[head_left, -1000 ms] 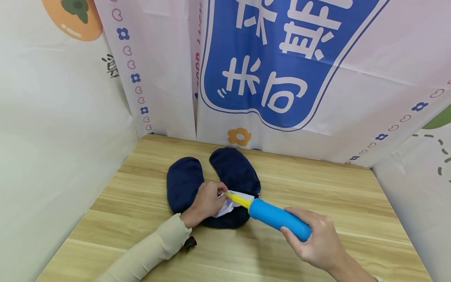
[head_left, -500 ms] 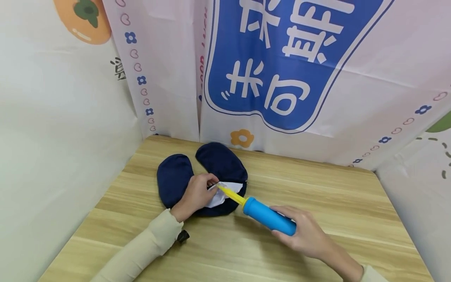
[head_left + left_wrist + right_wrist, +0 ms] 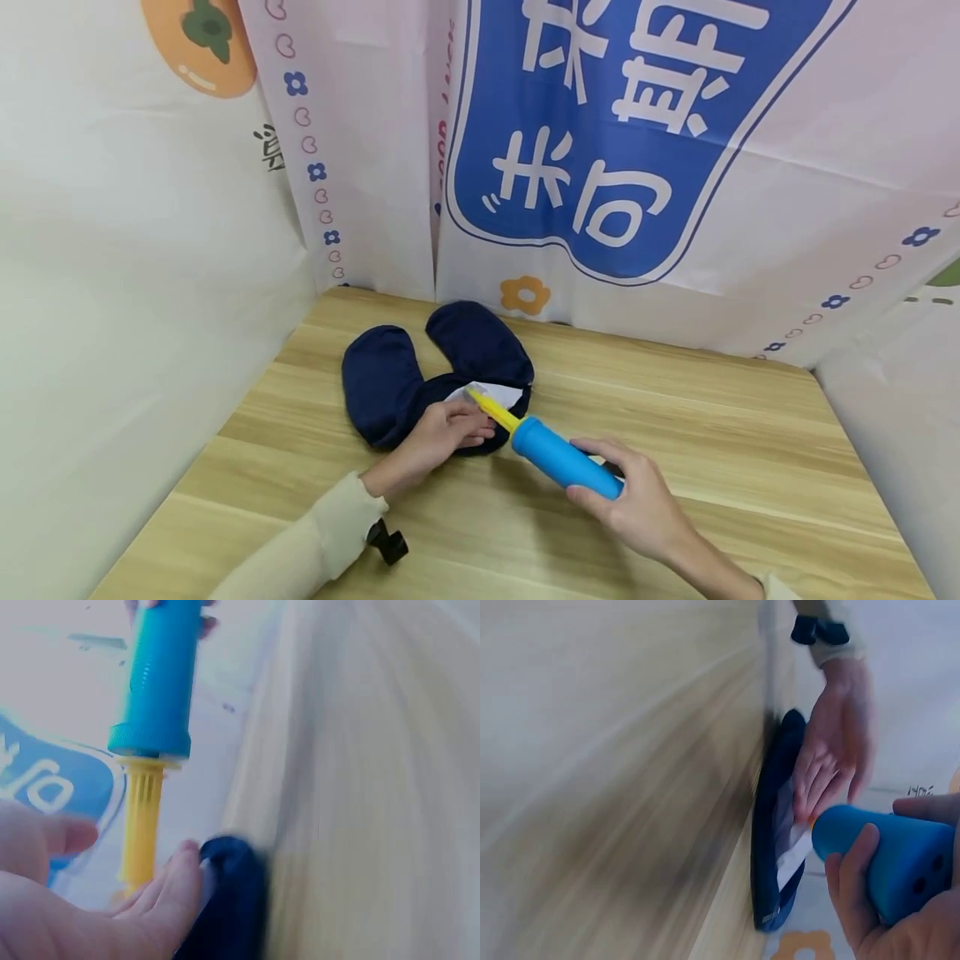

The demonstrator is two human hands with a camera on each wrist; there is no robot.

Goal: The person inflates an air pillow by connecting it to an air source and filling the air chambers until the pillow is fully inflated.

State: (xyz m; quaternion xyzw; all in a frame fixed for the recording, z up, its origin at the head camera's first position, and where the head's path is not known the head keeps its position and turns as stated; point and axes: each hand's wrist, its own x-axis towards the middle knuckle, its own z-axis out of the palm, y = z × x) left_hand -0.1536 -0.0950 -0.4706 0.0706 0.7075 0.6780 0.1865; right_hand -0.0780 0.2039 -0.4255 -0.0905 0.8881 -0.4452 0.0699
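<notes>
A navy U-shaped neck pillow lies on the wooden table, its cover parted along the curve. White material shows in the opening. In my right hand I grip the blue barrel of a hand air pump, tilted down to the left. Its yellow nozzle points into the opening, tip at the white material. My left hand lies over the pillow's near side, fingers extended beside the nozzle. The left wrist view shows a gap between the left thumb and fingers, with the nozzle beyond.
The wooden table reaches back to a printed cloth backdrop with a blue panel. White cloth also hangs along the left side. A black strap piece sits at the left sleeve's cuff.
My left fingers have come away from the nozzle tip and shifted toward the pillow's near edge, uncovering more of the opening. The pump stays in my right hand, nozzle still at the white material.
</notes>
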